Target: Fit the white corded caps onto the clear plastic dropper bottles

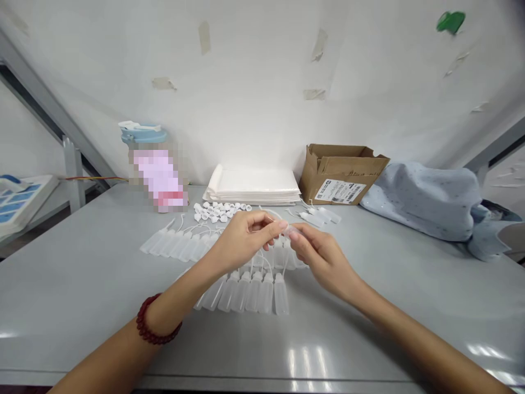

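Both hands meet above the middle of the table. With a bead bracelet on its wrist, my left hand [248, 235] is closed, thumb and fingers pinching near the neck of a small translucent squeeze bottle [289, 230]. My right hand [322, 251] is closed round the same bottle, mostly hiding its body. A thin pale tube sticks out to the upper left of the fingers. Below lie rows of similar bottles [257, 293] with thin tubes on their tops, partly covered by my hands. Another group of bottles [180, 243] lies left of my left hand.
Loose white caps [219, 210] lie in front of a stack of white padded sheets or envelopes [258, 189]. An open cardboard box [342, 175] stands behind a few more bottles [320, 217]. Blue cloth [422, 202] is at the right, a pixelated pink item [159, 178] at the left.
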Demonstrator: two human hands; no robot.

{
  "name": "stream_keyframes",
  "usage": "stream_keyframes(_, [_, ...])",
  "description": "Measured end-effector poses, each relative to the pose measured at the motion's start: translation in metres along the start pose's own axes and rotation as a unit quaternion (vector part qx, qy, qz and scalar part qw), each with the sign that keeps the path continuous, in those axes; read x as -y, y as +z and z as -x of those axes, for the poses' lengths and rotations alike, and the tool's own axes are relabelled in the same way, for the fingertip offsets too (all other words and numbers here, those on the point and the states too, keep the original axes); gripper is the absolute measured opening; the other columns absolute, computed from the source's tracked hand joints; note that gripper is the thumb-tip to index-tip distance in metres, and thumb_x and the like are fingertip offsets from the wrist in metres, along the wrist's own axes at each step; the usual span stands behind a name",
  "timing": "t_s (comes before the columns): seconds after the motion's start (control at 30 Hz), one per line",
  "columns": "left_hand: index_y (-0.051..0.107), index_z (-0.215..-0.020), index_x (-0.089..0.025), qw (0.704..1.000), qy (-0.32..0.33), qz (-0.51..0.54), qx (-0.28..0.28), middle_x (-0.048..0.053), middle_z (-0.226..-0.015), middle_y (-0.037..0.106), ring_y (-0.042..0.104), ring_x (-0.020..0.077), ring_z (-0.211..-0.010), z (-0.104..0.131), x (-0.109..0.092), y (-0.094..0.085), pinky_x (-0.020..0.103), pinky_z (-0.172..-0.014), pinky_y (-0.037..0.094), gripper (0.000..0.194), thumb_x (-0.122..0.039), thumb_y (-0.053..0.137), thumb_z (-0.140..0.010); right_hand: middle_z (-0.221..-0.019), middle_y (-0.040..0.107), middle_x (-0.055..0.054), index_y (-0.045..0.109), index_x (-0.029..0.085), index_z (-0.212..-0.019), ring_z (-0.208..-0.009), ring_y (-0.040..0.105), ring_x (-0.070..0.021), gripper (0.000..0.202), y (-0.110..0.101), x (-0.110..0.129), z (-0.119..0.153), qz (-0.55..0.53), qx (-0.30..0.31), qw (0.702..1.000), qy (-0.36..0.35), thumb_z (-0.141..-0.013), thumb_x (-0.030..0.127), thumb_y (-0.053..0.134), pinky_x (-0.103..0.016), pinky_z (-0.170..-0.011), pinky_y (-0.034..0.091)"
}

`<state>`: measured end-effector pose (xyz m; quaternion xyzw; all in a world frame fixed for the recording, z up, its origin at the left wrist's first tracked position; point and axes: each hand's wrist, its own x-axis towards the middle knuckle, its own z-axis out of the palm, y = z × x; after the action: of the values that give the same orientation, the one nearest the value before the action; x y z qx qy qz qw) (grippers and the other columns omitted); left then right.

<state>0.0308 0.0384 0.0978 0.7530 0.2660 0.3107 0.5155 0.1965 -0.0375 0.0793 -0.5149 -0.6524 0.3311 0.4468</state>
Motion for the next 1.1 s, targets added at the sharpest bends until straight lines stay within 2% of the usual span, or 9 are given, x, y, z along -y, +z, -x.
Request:
stream_keyframes(0.13, [0.064, -0.077, -0.015, 0.999, -0.031, -0.022, 0.002, -0.003, -0.060, 0.057, 0.055, 0.0099, -0.056, 0.000, -0.003, -0.001, 0.020, -0.054, 0.046, 0.026, -0.039, 0.059, -0.085, -0.069, 0.049, 0.000, 0.053, 0.016, -0.096, -0.057, 0.042, -0.0126, 0.017, 0.001, -0.008, 0.002, 0.172, -0.048, 0.978, -0.109, -0.094, 0.028, 0.041, -0.025, -0.054, 0.033])
stream_keyframes(0.23, [0.064, -0.076, -0.015, 1.000, -0.016, -0.025, 0.004, -0.003, -0.060, 0.057, 0.055, 0.0096, -0.056, 0.002, -0.005, -0.001, 0.020, -0.054, 0.046, 0.024, -0.036, 0.057, -0.086, -0.070, 0.050, -0.001, 0.054, 0.017, -0.094, -0.057, 0.041, -0.0131, 0.018, 0.001, -0.007, 0.001, 0.177, -0.046, 0.977, -0.114, -0.093, 0.029, 0.041, -0.026, -0.055, 0.033])
stream_keyframes(0.37, [0.065, -0.075, -0.015, 0.999, 0.006, -0.029, 0.022, -0.002, -0.063, 0.059, 0.055, 0.0096, -0.059, 0.003, -0.006, -0.002, 0.020, -0.056, 0.045, 0.022, -0.031, 0.057, -0.087, -0.059, 0.035, 0.005, 0.052, 0.018, -0.077, -0.049, 0.029, -0.0091, 0.032, 0.000, 0.002, -0.002, -0.057, 0.018, 0.998, 0.028, -0.095, 0.040, 0.037, -0.023, -0.047, 0.025])
stream_keyframes(0.47, [0.065, -0.076, -0.016, 0.999, 0.023, -0.029, 0.031, -0.001, -0.070, 0.063, 0.054, 0.0099, -0.062, 0.003, -0.006, -0.001, 0.020, -0.058, 0.045, 0.019, -0.029, 0.056, -0.087, -0.055, 0.022, 0.009, 0.053, 0.017, -0.074, -0.045, 0.013, -0.0068, 0.038, -0.003, 0.004, -0.004, -0.252, 0.078, 0.952, 0.153, -0.094, 0.046, 0.037, -0.022, -0.042, 0.012])
stream_keyframes(0.57, [0.065, -0.076, -0.016, 0.997, 0.046, -0.046, 0.031, 0.000, -0.074, 0.065, 0.055, 0.0103, -0.065, 0.004, -0.004, 0.001, 0.020, -0.060, 0.045, 0.018, -0.027, 0.056, -0.088, -0.055, 0.021, 0.009, 0.054, 0.018, -0.078, -0.045, 0.011, -0.0068, 0.039, -0.005, 0.000, -0.003, -0.296, 0.107, 0.930, 0.191, -0.094, 0.048, 0.036, -0.021, -0.041, 0.011])
stream_keyframes(0.63, [0.065, -0.077, -0.016, 0.997, 0.055, -0.052, 0.032, 0.000, -0.076, 0.065, 0.056, 0.0108, -0.069, 0.003, -0.004, 0.002, 0.020, -0.062, 0.045, 0.017, -0.026, 0.056, -0.087, -0.056, 0.028, 0.008, 0.052, 0.018, -0.077, -0.045, 0.019, -0.0073, 0.039, -0.006, -0.002, 0.001, -0.234, 0.092, 0.955, 0.159, -0.094, 0.048, 0.034, -0.022, -0.042, 0.017])
stream_keyframes(0.77, [0.065, -0.077, -0.015, 0.998, 0.047, -0.046, 0.007, -0.001, -0.068, 0.060, 0.055, 0.0100, -0.063, 0.002, -0.002, 0.000, 0.020, -0.060, 0.045, 0.016, -0.028, 0.059, -0.084, -0.062, 0.043, 0.003, 0.050, 0.018, -0.076, -0.055, 0.040, -0.0112, 0.030, -0.007, -0.005, 0.008, 0.030, 0.004, 1.000, 0.001, -0.095, 0.040, 0.040, -0.025, -0.053, 0.033])
stream_keyframes(0.97, [0.060, -0.071, -0.015, 0.999, 0.001, -0.054, -0.002, -0.002, -0.062, 0.057, 0.055, 0.0096, -0.055, 0.001, 0.001, 0.001, 0.020, -0.055, 0.045, 0.027, -0.037, 0.055, -0.086, -0.074, 0.054, -0.003, 0.054, 0.016, -0.103, -0.063, 0.051, -0.0158, 0.021, -0.006, -0.015, 0.008, 0.284, -0.068, 0.940, -0.179, -0.096, 0.027, 0.038, -0.027, -0.058, 0.042])
stream_keyframes(1.1, [0.056, -0.063, -0.015, 0.996, -0.048, -0.073, 0.029, -0.002, -0.056, 0.055, 0.054, 0.0098, -0.048, -0.001, 0.003, 0.002, 0.020, -0.047, 0.042, 0.038, -0.043, 0.047, -0.088, -0.076, 0.060, -0.006, 0.053, 0.016, -0.108, -0.062, 0.056, -0.0176, 0.023, -0.004, -0.020, 0.005, 0.342, -0.093, 0.911, -0.212, -0.097, 0.025, 0.035, -0.028, -0.055, 0.045])
